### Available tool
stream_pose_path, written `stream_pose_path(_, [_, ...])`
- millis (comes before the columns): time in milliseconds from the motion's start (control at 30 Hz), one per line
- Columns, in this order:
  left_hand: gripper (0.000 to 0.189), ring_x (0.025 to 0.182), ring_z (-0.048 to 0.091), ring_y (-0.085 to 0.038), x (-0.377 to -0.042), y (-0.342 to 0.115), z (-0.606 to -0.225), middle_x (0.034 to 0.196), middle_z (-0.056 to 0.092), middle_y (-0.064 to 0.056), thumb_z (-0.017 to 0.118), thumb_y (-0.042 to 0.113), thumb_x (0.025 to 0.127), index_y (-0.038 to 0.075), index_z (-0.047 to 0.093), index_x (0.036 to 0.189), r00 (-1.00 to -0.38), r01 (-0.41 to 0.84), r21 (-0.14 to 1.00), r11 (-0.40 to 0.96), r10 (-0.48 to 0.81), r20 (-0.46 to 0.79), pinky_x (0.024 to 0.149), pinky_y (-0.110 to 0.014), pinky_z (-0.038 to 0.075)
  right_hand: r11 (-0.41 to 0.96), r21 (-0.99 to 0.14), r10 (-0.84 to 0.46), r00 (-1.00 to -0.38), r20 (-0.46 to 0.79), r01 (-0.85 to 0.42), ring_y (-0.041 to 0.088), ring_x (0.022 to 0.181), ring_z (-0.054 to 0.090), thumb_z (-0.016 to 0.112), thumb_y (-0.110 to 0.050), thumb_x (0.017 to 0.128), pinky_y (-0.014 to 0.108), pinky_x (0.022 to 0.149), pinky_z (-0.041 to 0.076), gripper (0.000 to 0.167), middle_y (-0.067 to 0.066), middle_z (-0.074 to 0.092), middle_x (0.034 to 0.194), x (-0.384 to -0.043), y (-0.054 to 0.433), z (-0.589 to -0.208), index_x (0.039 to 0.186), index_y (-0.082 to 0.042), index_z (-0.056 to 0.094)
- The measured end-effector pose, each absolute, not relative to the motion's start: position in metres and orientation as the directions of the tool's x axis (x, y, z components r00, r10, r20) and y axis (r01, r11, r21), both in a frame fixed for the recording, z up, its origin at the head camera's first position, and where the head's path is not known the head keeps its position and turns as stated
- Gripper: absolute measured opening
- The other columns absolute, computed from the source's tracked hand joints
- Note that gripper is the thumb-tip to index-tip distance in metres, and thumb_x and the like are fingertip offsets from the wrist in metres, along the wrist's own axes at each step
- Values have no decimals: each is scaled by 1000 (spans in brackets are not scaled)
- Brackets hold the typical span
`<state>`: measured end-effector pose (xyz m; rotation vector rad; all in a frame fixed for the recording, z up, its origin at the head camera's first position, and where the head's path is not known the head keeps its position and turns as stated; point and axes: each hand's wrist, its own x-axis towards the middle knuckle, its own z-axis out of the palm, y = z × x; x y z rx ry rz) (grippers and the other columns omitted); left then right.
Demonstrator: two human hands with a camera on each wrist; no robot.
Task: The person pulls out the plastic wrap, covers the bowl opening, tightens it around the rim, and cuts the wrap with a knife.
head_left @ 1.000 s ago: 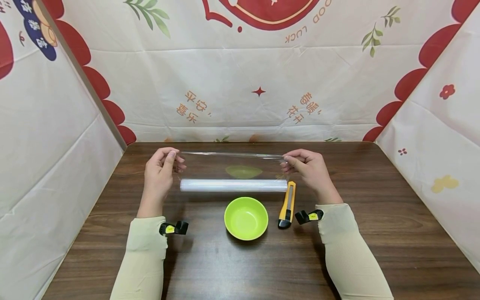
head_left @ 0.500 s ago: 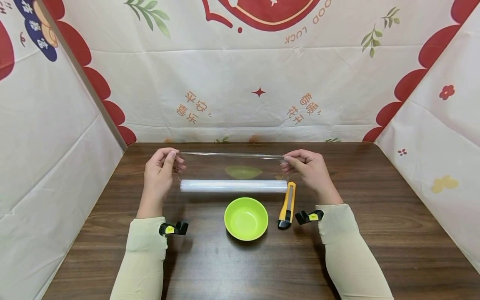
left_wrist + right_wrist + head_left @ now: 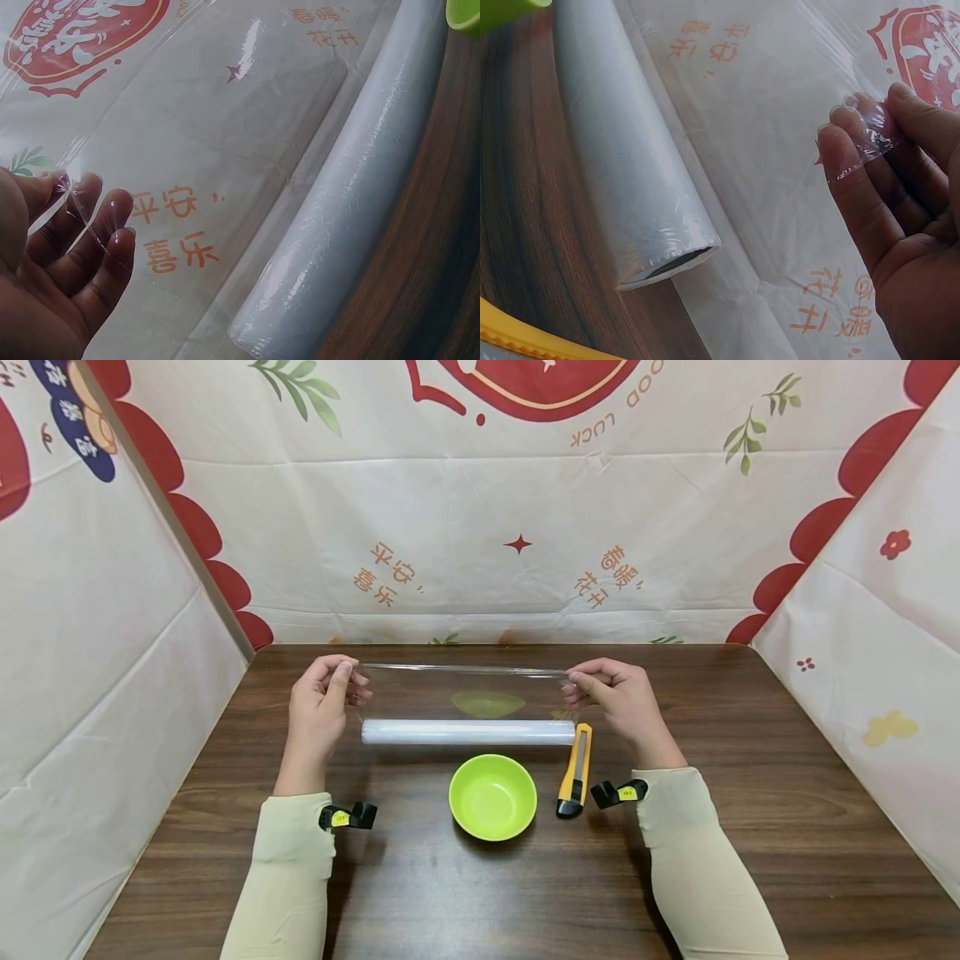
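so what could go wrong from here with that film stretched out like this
The clear film is wrinkled where the left hand and right hand pinch its corners, so it might tear or cling to itself there.

Neither of the hands grips the roll, so it could turn or shift if pulled.

The utility knife lies close to the roll's right end, so a shifting roll might knock it.

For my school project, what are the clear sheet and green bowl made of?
The clear sheet looks like thin, glossy plastic film: it's see-through, with shiny creases. The green bowl is probably smooth plastic, given its even colour and sheen.
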<state>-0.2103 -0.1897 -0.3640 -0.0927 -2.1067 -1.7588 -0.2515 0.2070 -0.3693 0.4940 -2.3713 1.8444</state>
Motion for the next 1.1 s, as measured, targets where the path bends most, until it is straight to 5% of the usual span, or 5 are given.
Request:
stream_pose_path(267, [25, 72, 68, -18, -209, -189, -361, 81, 68, 2, 49, 27, 101, 6, 61, 109, -922, 293, 934, 206, -198, 333, 69, -35, 58, 199, -931, -198, -943, 268, -307, 16, 74, 72, 62, -18, 95, 36, 69, 60, 32, 9, 75, 85, -251, 207, -368, 109, 10, 63])
stream_pose_path(400, [27, 71, 68, -20, -201, -184, -348, 78, 66, 7, 48, 20, 102, -4, 58, 110, -925, 287, 936, 205, -196, 326, 69, -36, 58, 204, -929, -193, -943, 272, -310, 16, 73, 72, 63, -20, 94, 37, 69, 60, 29, 4, 75, 83, -251, 207, -368, 106, 6, 66])
stream_pose_path(667, [21, 70, 68, -19, -197, -183, -344, 76, 65, 11, 48, 18, 102, 1, 60, 106, -925, 289, 938, 192, -197, 325, 67, -32, 57, 212, -925, -192, -942, 276, -314, 16, 73, 72, 64, -22, 94, 37, 69, 60, 24, 0, 74, 81, -251, 207, -368, 103, -1, 69])
stream_pose_path(1100, [25, 71, 68, -20, -208, -188, -360, 90, 66, -22, 49, 23, 102, 2, 60, 109, -918, 296, 933, 205, -210, 337, 67, -34, 58, 235, -926, -192, -948, 255, -296, 15, 74, 72, 63, -18, 94, 37, 71, 60, 22, -2, 74, 82, -251, 209, -367, 105, 1, 68])
